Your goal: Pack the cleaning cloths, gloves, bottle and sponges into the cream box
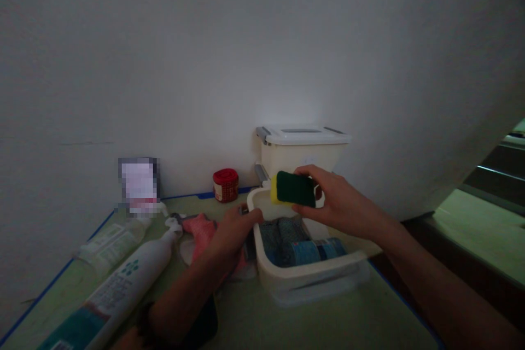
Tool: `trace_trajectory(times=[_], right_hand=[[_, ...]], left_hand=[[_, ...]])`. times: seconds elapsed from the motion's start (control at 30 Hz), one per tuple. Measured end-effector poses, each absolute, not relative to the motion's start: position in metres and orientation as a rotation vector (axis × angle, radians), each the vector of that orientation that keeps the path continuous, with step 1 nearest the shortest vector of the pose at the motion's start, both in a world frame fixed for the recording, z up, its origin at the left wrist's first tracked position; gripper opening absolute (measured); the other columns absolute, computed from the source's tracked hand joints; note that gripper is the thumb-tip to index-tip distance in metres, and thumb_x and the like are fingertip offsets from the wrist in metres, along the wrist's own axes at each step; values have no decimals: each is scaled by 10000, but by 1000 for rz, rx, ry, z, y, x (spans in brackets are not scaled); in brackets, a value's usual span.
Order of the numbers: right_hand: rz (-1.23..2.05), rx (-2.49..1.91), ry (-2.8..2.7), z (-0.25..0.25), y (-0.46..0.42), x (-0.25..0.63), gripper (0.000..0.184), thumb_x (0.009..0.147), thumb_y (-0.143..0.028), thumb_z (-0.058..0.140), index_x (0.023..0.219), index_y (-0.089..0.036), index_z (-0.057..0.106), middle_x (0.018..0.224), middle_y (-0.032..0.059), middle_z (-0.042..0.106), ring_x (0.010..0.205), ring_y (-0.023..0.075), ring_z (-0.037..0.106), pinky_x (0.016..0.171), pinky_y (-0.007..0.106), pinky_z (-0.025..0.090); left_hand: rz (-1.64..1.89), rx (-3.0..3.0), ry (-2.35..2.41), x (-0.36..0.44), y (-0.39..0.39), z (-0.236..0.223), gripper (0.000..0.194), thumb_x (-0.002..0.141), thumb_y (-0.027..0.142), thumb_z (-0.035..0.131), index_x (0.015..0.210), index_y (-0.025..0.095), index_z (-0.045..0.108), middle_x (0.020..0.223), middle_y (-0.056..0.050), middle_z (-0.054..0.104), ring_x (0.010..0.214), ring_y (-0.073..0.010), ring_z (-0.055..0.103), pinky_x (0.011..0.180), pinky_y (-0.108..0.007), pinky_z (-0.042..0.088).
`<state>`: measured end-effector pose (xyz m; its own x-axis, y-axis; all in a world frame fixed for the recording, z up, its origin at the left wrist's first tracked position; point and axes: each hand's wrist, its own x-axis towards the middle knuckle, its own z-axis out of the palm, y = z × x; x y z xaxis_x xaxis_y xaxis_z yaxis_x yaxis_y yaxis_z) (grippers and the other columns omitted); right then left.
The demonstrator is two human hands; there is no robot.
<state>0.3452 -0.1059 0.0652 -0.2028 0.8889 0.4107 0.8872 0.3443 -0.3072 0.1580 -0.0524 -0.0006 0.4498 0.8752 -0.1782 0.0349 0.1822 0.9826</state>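
Observation:
My right hand [338, 199] pinches a green and yellow scouring sponge [296, 190] by its right end, above an open cream plastic storage box [320, 274]. At the box's left rim is my left hand [238, 235], its thumb over the edge and its other fingers partly hidden on the outer side. Inside the box lie dark grey-green mesh-like bundles [281, 234] and a blue-labelled roll or can [315, 251], whose exact kind I cannot tell. A pink cloth [200, 235] is partly covered by my left forearm.
A lidded cream box [303, 153] stands behind, against the wall. A red rolled item [225, 185] sits to its left. Two spray bottles, one clear [112, 243] and one white and teal [123, 290], lie on the left. Blue tape edges the table [328, 325]. A dark object [205, 322] lies near my left forearm.

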Motion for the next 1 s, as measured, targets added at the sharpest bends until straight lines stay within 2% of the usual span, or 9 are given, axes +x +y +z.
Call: trace_trajectory(times=[0.17, 0.27, 0.37, 0.47, 0.57, 0.63, 0.8, 0.9, 1.0], right_hand=[[-66, -1544, -2137, 89, -122, 339, 412, 731, -309, 650, 1102, -191, 516, 918, 29, 621, 732, 154, 579, 618, 261, 444], [-29, -1508, -2171, 96, -125, 321, 436, 736, -374, 658, 1116, -219, 511, 883, 7, 626, 694, 142, 583, 594, 251, 449], [56, -1461, -2227, 94, -120, 301, 469, 762, -462, 618, 1155, -239, 495, 913, 15, 634, 705, 150, 592, 603, 265, 463], [69, -1368, -2275, 87, -112, 283, 383, 809, -335, 579, 1165, -237, 480, 1026, 48, 612, 858, 181, 591, 729, 306, 471], [115, -1307, -2335, 80, -107, 272, 421, 745, -151, 572, 1144, -212, 453, 1118, 74, 548, 960, 194, 557, 816, 327, 457], [137, -1324, -2388, 77, -104, 265, 442, 704, -110, 564, 1121, -195, 447, 1138, 84, 514, 971, 198, 544, 831, 343, 457], [13, -1396, -2592, 65, -91, 238, 370, 712, -138, 593, 1072, -151, 508, 1117, 118, 547, 1002, 247, 543, 851, 409, 458], [-105, -1339, -2734, 51, -78, 217, 405, 709, -242, 682, 1072, -116, 553, 1110, 158, 580, 1039, 299, 541, 904, 471, 429], [-56, -1244, -2802, 37, -66, 201, 509, 694, -269, 721, 1131, -80, 540, 1128, 184, 583, 1060, 313, 545, 912, 469, 432]], left_hand=[[859, 1106, 1114, 115, -70, 21, 546, 689, 225, 572, 1224, 184, 465, 720, -42, 694, 560, -208, 653, 484, -301, 506], [996, 1155, 1092, 79, -79, 31, 538, 678, 244, 574, 1208, 197, 492, 771, -48, 704, 515, -192, 637, 463, -291, 505], [1080, 1108, 1214, 48, -84, 32, 551, 659, 246, 594, 1199, 217, 489, 697, -17, 692, 501, -196, 630, 455, -292, 507], [1136, 1095, 1256, 28, -87, 20, 552, 645, 222, 604, 1185, 225, 490, 686, 1, 684, 499, -182, 623, 447, -268, 498], [1150, 1128, 1251, 18, -89, 7, 535, 645, 223, 609, 1168, 217, 502, 736, -5, 684, 528, -181, 630, 473, -269, 507], [1153, 1177, 1255, 14, -89, 3, 533, 646, 241, 622, 1165, 220, 507, 820, -23, 689, 603, -204, 649, 505, -284, 518], [1180, 1256, 1282, 14, -93, 2, 544, 646, 293, 638, 1172, 219, 517, 1027, -69, 655, 838, -267, 639, 590, -318, 519], [1188, 1296, 1273, 18, -96, 3, 536, 655, 308, 633, 1170, 203, 526, 1017, -73, 650, 857, -266, 623, 648, -342, 507], [1208, 1299, 1244, 21, -97, 1, 518, 659, 289, 624, 1160, 195, 529, 988, -68, 653, 801, -243, 625, 646, -334, 498]])
